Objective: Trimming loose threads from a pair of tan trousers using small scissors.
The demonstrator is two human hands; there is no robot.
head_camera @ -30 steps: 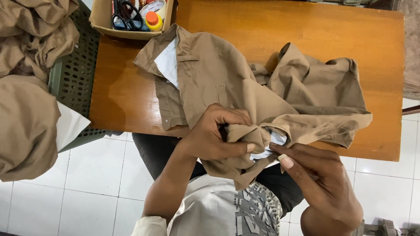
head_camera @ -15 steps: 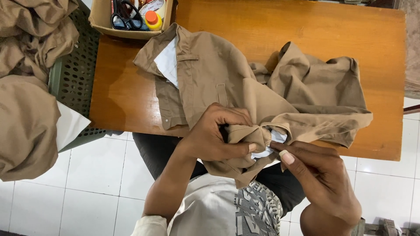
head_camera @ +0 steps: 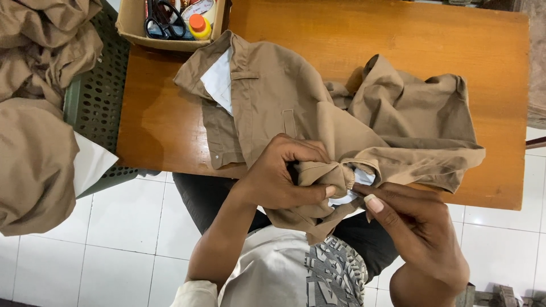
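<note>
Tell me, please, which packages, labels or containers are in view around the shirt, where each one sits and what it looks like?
Cardboard box: open, tan, at the table's far left corner, above the shirt collar.
Small bottle: inside that box, yellow body with an orange cap.
Round container: inside the box at the frame's top edge, white and red, partly cut off.
White label: sewn inside the khaki shirt, between the left hand and the right hand.
</note>
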